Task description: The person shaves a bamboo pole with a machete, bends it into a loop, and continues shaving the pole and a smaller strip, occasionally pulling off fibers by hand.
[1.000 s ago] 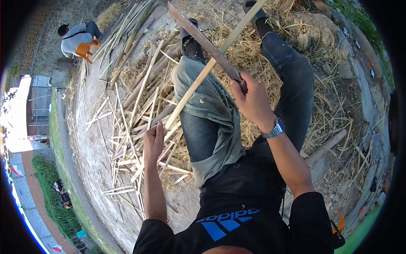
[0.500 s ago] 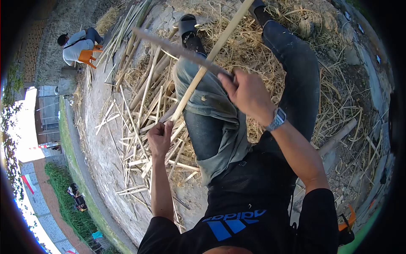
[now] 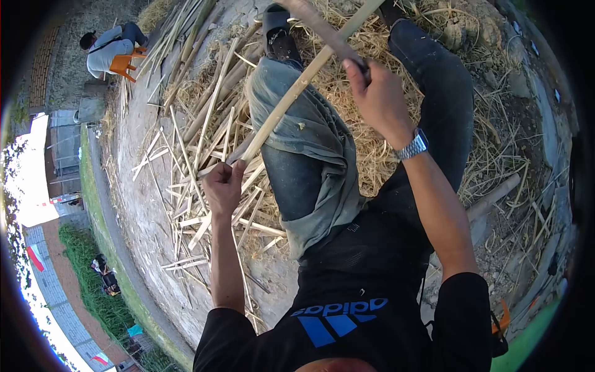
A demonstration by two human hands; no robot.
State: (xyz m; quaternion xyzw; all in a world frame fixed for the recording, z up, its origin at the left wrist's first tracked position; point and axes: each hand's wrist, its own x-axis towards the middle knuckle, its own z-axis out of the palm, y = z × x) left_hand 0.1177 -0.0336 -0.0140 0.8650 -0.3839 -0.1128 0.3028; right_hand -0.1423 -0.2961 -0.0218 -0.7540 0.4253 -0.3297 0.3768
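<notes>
My left hand (image 3: 223,189) is closed around the lower end of a pale bamboo strip (image 3: 280,118). The strip slants up and right across my thigh, where a greyish cloth (image 3: 297,139) is draped, and continues past my feet. In my right hand (image 3: 381,102), its fingers wrapped round the handle, is a long-bladed knife (image 3: 322,28). The brownish blade points up and left, overlapping the far part of the strip in this view; its tip reaches the top of the frame.
Split bamboo strips (image 3: 186,204) lie piled beside my left arm, with longer poles (image 3: 201,124) beyond. Shavings (image 3: 347,93) cover the ground between my legs. A thick bamboo piece (image 3: 496,195) lies on the right. Another person (image 3: 108,53) sits on an orange chair (image 3: 124,65) at upper left.
My right hand and the knife have moved up and right, the blade shifting farther along the strip. My left hand has moved slightly left and up, still gripping the strip.
</notes>
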